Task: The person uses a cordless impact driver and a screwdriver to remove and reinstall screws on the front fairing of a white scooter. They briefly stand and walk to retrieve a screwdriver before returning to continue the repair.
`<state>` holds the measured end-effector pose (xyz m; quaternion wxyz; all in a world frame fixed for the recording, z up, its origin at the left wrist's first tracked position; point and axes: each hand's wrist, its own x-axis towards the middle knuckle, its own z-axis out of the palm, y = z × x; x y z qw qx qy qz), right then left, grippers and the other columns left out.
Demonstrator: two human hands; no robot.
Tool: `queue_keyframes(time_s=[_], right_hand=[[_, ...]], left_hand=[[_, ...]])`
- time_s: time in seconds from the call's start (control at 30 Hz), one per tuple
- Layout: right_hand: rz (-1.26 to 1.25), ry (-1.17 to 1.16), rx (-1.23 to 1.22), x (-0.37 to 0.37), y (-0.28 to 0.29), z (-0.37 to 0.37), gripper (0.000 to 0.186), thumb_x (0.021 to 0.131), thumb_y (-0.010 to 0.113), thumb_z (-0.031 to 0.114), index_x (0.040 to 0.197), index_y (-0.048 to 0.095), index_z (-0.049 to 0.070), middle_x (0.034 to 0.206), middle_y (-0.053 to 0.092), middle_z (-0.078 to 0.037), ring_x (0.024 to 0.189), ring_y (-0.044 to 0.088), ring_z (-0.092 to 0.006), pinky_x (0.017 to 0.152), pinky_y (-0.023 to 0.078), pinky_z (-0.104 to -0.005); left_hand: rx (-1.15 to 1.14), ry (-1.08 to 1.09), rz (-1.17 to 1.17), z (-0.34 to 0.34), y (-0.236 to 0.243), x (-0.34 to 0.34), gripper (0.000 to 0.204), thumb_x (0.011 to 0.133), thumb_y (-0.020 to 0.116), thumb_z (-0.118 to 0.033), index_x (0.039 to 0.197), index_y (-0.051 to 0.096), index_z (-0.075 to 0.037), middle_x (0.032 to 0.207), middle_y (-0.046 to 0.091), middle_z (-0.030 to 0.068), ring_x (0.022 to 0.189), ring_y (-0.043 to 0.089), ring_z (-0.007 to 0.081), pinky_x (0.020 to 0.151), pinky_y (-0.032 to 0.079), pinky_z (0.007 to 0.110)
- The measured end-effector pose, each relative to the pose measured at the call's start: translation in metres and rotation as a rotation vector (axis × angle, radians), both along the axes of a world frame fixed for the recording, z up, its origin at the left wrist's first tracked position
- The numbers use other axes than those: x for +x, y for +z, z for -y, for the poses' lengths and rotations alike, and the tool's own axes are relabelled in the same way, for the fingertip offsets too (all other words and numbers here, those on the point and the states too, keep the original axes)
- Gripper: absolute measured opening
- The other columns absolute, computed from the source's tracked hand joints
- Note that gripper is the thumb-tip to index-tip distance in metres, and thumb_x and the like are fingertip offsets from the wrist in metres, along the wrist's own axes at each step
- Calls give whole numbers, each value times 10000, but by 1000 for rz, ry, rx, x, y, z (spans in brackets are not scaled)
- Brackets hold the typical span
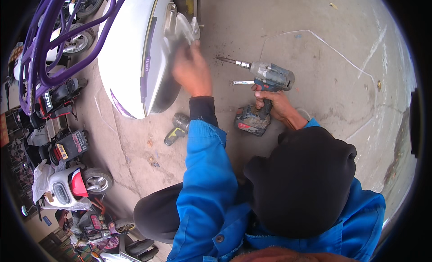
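Note:
A dark grey cordless impact driver [273, 75] is in my right hand [276, 103], its bit pointing left and its battery low toward me. The fingers wrap round the grip. A silver wrench [243, 82] shows beside the driver; whether it lies on the floor or is held, I cannot tell. My left hand [192, 69] is at the side of a white scooter panel [128, 50], next to a silver metal bracket [185, 29]. Motion smears this hand, and its fingers are mostly hidden. A second power tool [178, 128], black and yellow-green, rests below the panel.
A purple metal frame [45, 50] rises at upper left. Several parked scooters line the left side, one of them white and red [67, 187]. Something yellow [184, 1] stands behind the panel. A black cloth-covered shape [301, 183] hides part of my right arm.

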<state>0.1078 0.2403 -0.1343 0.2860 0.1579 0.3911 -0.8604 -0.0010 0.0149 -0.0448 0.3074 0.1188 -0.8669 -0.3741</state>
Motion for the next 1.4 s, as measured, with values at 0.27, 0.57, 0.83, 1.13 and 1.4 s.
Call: queue_keyframes(time_s=[0.27, 0.57, 0.83, 1.13, 1.4], right_hand=[[160, -86, -4, 2, -13, 1, 197, 962, 769, 121, 1109, 644, 84, 808, 575, 4, 666, 580, -141, 638, 507, -320], [252, -142, -65, 3, -37, -14, 174, 1002, 731, 131, 1145, 639, 96, 865, 619, -27, 774, 634, -179, 707, 550, -357], [201, -42, 173, 6, -23, -24, 185, 1025, 681, 112, 1168, 619, 12, 1000, 707, -109, 894, 697, -220, 777, 570, -395], [40, 180, 643, 9, -16, -42, 416, 920, 788, 267, 1143, 682, -68, 1004, 744, -133, 885, 700, -205, 737, 558, -359], [-28, 253, 721, 9, -9, -56, 486, 926, 791, 279, 1173, 661, -120, 989, 737, -148, 816, 720, -213, 643, 572, -361]], left_hand=[[378, -27, -217, -10, 10, 7, 319, 980, 790, -194, 1122, 693, 74, 903, 728, 73, 752, 654, 156, 682, 530, 291], [889, -258, -439, -40, 62, -1, 450, 967, 763, -51, 1368, 589, 55, 1355, 640, 114, 1178, 637, 227, 1074, 510, 365], [671, -180, -483, -43, 59, -15, 366, 985, 734, -47, 1308, 621, 83, 1282, 675, 128, 1091, 654, 220, 980, 549, 363], [984, -221, -472, -41, 50, -6, 490, 984, 777, -122, 1386, 571, 68, 1316, 647, 109, 1138, 634, 190, 1033, 506, 320], [942, -308, -462, -44, 50, -4, 497, 954, 787, -63, 1394, 581, 48, 1362, 634, 122, 1205, 613, 206, 1066, 487, 351]])
